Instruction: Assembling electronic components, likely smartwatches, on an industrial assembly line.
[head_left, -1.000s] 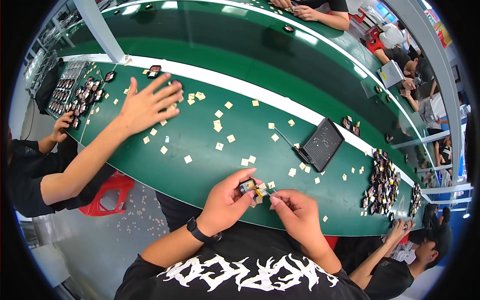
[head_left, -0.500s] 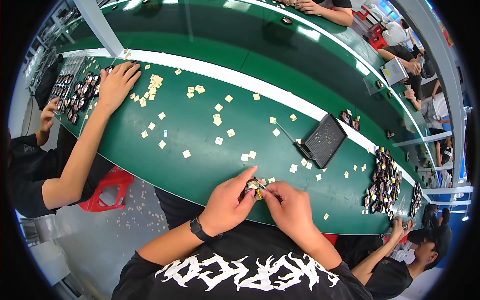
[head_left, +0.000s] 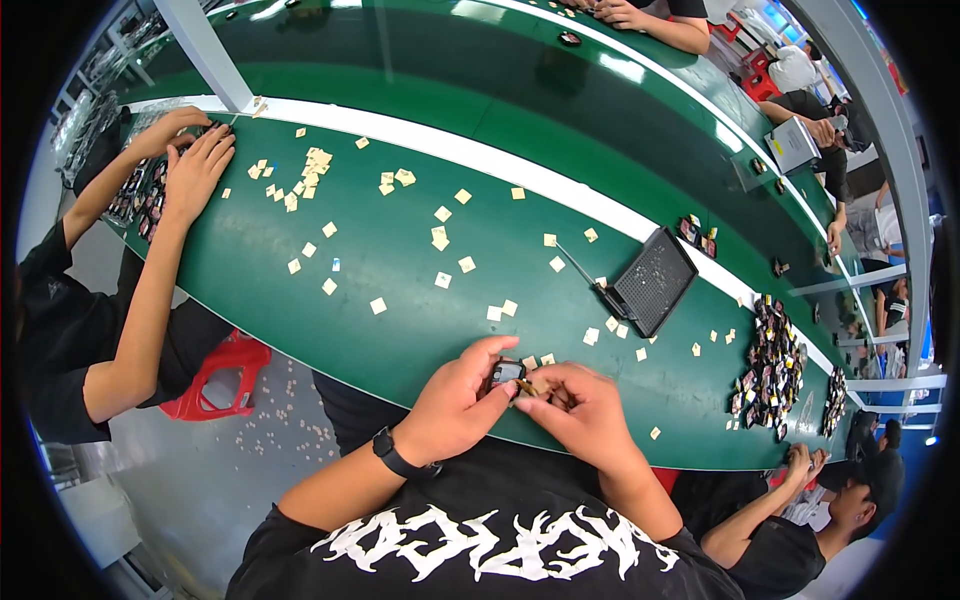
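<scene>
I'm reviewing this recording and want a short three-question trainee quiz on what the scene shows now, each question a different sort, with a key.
1. True or false: the left hand holds a small black device, with the right hand close beside it.

2. What is scattered over the green bench?
A) Screws
B) Small cream squares
C) Cable ties

3. Fill in: seen in this view, the large pile of devices lies to the ____ of the black tray.

Key: 1. True. 2. B. 3. Right.

Qtys, approx.
1 held unit [head_left: 507, 372], 1 blk tray [head_left: 640, 312], 2 unit piles [head_left: 768, 370] at R, 30+ sm. pale squares [head_left: 442, 280].
</scene>
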